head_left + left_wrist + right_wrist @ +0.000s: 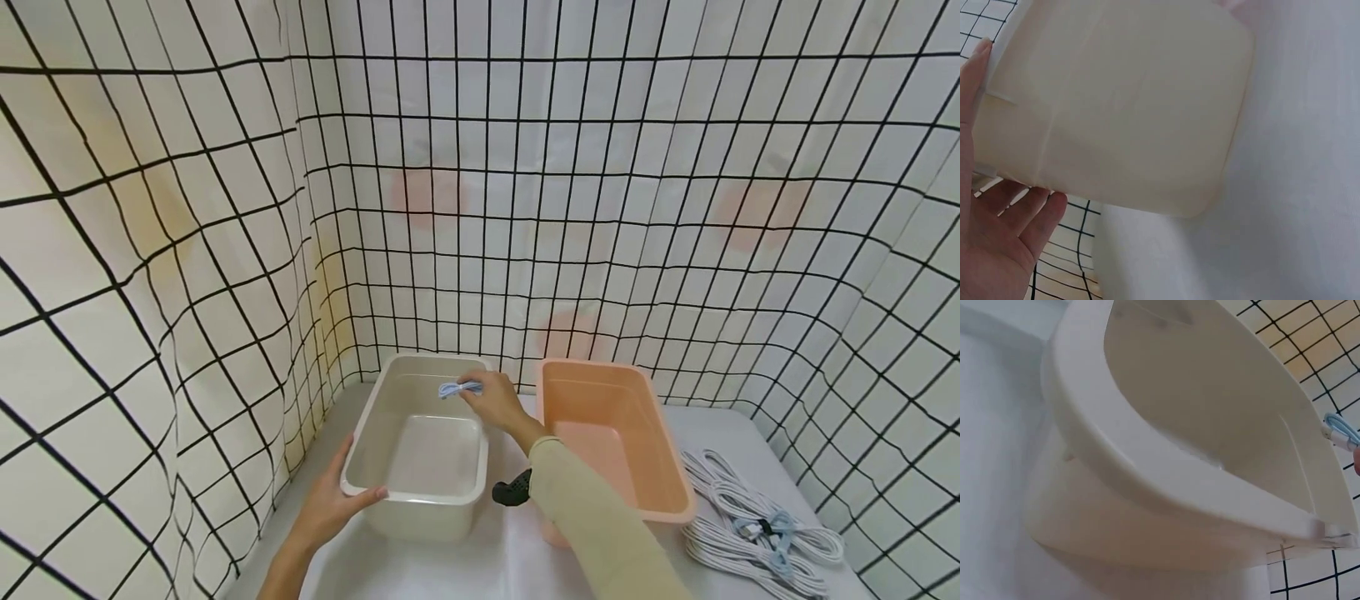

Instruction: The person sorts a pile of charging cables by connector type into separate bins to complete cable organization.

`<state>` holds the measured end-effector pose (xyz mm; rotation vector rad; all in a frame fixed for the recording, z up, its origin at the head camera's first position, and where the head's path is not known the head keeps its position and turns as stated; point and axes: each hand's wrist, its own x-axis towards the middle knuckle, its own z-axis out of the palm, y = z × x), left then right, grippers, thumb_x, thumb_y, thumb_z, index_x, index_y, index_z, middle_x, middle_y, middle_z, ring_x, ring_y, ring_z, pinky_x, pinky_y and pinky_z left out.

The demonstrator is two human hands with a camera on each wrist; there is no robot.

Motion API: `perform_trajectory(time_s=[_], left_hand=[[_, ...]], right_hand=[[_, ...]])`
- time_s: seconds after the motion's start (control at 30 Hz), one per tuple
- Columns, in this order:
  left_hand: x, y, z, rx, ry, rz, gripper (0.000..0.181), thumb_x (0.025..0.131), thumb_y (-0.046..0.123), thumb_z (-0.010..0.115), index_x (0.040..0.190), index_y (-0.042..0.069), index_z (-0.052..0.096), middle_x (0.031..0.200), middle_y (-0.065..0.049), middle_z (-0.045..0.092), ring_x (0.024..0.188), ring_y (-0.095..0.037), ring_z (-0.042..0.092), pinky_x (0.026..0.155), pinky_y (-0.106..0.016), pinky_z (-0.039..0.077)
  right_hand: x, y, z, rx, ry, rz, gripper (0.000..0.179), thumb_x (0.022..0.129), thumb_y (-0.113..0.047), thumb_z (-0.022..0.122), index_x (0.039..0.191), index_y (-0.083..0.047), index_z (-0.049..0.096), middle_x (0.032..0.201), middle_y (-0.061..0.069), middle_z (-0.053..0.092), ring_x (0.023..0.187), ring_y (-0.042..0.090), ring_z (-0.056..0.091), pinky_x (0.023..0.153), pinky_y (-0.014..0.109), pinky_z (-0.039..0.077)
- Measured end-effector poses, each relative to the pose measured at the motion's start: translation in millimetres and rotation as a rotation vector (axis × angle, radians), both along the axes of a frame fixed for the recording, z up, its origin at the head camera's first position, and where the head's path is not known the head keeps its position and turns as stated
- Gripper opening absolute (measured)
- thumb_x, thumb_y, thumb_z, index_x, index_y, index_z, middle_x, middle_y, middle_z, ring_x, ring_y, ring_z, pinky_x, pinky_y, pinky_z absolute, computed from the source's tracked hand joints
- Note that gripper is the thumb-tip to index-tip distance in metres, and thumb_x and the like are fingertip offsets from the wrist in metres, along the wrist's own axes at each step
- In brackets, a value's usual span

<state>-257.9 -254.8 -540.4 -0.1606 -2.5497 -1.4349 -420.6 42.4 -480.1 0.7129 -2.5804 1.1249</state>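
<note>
My left hand (pixel 330 508) grips the near left corner of a cream plastic bin (pixel 420 498), thumb over the rim and fingers along the outer side. In the left wrist view the bin's outer wall (pixel 1122 112) fills much of the picture beside that hand (pixel 1010 250). Over the far right part of the bin, my right hand (pixel 498 404) pinches a small bundled light-blue cable (pixel 453 389) between thumb and fingers. The right wrist view catches the cable (pixel 1340 431) at its right edge, above the bin's rim (pixel 1122 444); most of that hand is out of frame.
An orange bin (pixel 671 450) stands right of the cream one, partly behind my right forearm. Farther right lie coiled white cables (pixel 735 500) with light-blue ones (pixel 780 533) among them. Black wire mesh (pixel 487 225) encloses the white table (pixel 712 421) at the back and sides.
</note>
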Motion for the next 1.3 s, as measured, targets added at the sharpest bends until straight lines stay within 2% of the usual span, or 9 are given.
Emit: perform_trajectory(time_s=[0.2, 0.43, 0.53, 0.63, 0.7, 0.8, 1.07, 1.3], left_hand=[[0.2, 0.4, 0.3, -0.005, -0.014, 0.01, 0.114, 0.078, 0.032, 0.091, 0.165, 0.006, 0.021, 0.141, -0.032, 0.053, 0.109, -0.036, 0.063, 0.088, -0.052, 0.053], [-0.2, 0.0, 0.1, 0.017, -0.008, 0.0, 0.114, 0.077, 0.03, 0.092, 0.164, 0.005, 0.022, 0.138, -0.029, 0.057, 0.107, -0.033, 0.064, 0.087, -0.048, 0.054], [-1.4, -1.4, 0.1, 0.016, 0.001, -0.001, 0.114, 0.077, 0.029, 0.092, 0.164, 0.004, 0.022, 0.139, -0.03, 0.056, 0.108, -0.034, 0.064, 0.088, -0.049, 0.053], [-2.7, -2.0, 0.1, 0.007, 0.014, 0.001, 0.115, 0.076, 0.03, 0.092, 0.164, 0.005, 0.022, 0.138, -0.029, 0.057, 0.107, -0.032, 0.064, 0.089, -0.05, 0.053], [-3.2, -1.8, -0.3, 0.0, 0.014, 0.004, 0.115, 0.076, 0.031, 0.092, 0.164, 0.005, 0.023, 0.136, -0.028, 0.058, 0.106, -0.03, 0.064, 0.089, -0.05, 0.052], [-2.6, -2.5, -0.9, 0.002, 0.01, 0.001, 0.116, 0.075, 0.031, 0.093, 0.164, 0.005, 0.023, 0.137, -0.029, 0.058, 0.107, -0.03, 0.064, 0.09, -0.051, 0.052], [-2.1, -2.8, -4.4, 0.047, 0.009, -0.006, 0.115, 0.076, 0.029, 0.093, 0.164, 0.008, 0.023, 0.139, -0.03, 0.056, 0.11, -0.035, 0.064, 0.093, -0.054, 0.05], [-2.0, -1.4, -3.4, 0.022, 0.0, 0.002, 0.115, 0.076, 0.032, 0.092, 0.164, 0.008, 0.023, 0.137, -0.029, 0.058, 0.108, -0.034, 0.065, 0.088, -0.05, 0.053]], right_hand=[[-2.4, -13, 0.5, 0.038, 0.002, 0.009, 0.018, 0.095, -0.016, 0.076, 0.113, -0.011, 0.079, 0.111, 0.005, 0.075, 0.084, 0.017, 0.06, 0.076, 0.034, 0.05], [-8.5, -34, -2.1, 0.024, -0.006, 0.03, 0.019, 0.095, -0.016, 0.077, 0.113, -0.011, 0.078, 0.111, 0.004, 0.076, 0.085, 0.016, 0.063, 0.075, 0.034, 0.052], [-13.4, -42, 1.1, 0.05, -0.008, 0.017, 0.021, 0.096, -0.019, 0.076, 0.116, -0.013, 0.078, 0.111, 0.003, 0.076, 0.087, 0.018, 0.064, 0.076, 0.035, 0.052], [-16.9, -45, 7.2, 0.105, -0.017, -0.01, 0.032, 0.097, -0.022, 0.075, 0.128, -0.015, 0.073, 0.123, 0.004, 0.073, 0.108, 0.028, 0.064, 0.086, 0.046, 0.05], [-18.6, -44, 9.5, 0.154, -0.034, -0.03, 0.043, 0.097, -0.023, 0.075, 0.138, -0.017, 0.067, 0.137, 0.004, 0.066, 0.124, 0.036, 0.057, 0.094, 0.054, 0.047], [-21.5, -42, 8.7, 0.232, -0.058, -0.051, 0.053, 0.096, -0.025, 0.076, 0.147, -0.02, 0.06, 0.151, 0.005, 0.055, 0.136, 0.041, 0.047, 0.101, 0.062, 0.043], [-27.0, -36, -2.6, 0.267, -0.054, -0.018, 0.046, 0.095, -0.022, 0.078, 0.14, -0.02, 0.066, 0.146, 0.006, 0.059, 0.137, 0.036, 0.047, 0.106, 0.065, 0.038], [-28.1, -34, 3.2, 0.282, -0.032, 0.024, 0.045, 0.094, -0.022, 0.078, 0.137, -0.016, 0.068, 0.142, 0.005, 0.063, 0.134, 0.034, 0.052, 0.103, 0.06, 0.043]])
